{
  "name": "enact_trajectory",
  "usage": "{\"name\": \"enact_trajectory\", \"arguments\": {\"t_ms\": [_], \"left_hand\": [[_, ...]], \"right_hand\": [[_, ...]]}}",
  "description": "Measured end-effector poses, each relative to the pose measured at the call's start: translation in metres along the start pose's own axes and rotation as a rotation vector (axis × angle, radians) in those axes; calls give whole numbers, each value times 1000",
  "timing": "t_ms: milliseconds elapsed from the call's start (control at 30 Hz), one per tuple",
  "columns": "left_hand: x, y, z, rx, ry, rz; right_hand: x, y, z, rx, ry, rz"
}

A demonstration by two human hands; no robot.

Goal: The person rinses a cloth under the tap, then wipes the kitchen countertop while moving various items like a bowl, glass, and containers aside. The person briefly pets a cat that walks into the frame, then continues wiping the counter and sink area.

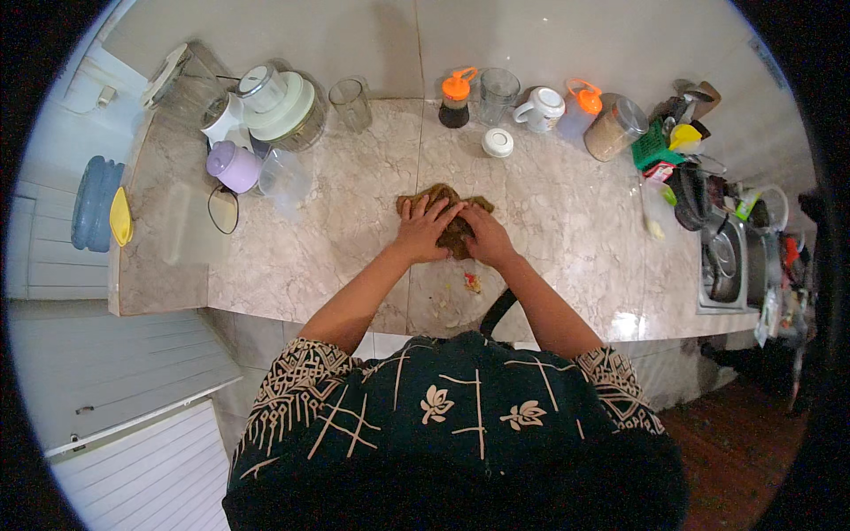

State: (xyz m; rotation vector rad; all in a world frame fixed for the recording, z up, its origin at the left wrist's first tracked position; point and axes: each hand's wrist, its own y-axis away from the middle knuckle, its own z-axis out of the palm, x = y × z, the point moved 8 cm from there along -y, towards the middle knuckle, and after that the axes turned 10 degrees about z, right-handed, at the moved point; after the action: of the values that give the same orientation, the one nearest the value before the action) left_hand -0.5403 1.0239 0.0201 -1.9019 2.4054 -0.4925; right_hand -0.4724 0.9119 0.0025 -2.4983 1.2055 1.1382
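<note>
A crumpled brown cloth (pixel 457 229) lies on the marble-patterned tile countertop (pixel 332 232), in the middle of the view. My left hand (pixel 422 229) presses down on its left side, fingers spread over the fabric. On the right side my right hand (pixel 488 235) bears on the same cloth, with its fingers bent in towards the left hand. The two hands nearly meet at the fingertips. Between my forearms, just nearer than the cloth, sits a small heap of red and pale food scraps (pixel 472 283), with fine crumbs around it.
Along the wall stand a food processor (pixel 282 106), a glass mug (pixel 350 105), an orange-capped sauce bottle (pixel 455 99), a white mug (pixel 541 109) and a grain jar (pixel 616 127). A white lid (pixel 498 143) lies before them. The metal sink (pixel 722 265) is far right; a lilac container (pixel 234 166) is left.
</note>
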Motion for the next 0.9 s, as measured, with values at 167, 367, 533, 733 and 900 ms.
{"name": "enact_trajectory", "arguments": {"t_ms": [167, 367, 533, 733, 900], "left_hand": [[-35, 7, 3, -167, 225, -56], [-165, -66, -31, -72, 199, -371], [-224, -106, 8, -380, 23, -534], [-187, -61, 29, -212, 73, -600], [-108, 17, 3, 8, 3, -511]], "right_hand": [[35, 15, -24, -17, -292, 226], [51, 23, -22, -58, 493, 246], [51, 20, -10, -76, 527, 267], [61, 16, -5, -119, 528, 267], [64, 11, -2, -151, 606, 278]]}}
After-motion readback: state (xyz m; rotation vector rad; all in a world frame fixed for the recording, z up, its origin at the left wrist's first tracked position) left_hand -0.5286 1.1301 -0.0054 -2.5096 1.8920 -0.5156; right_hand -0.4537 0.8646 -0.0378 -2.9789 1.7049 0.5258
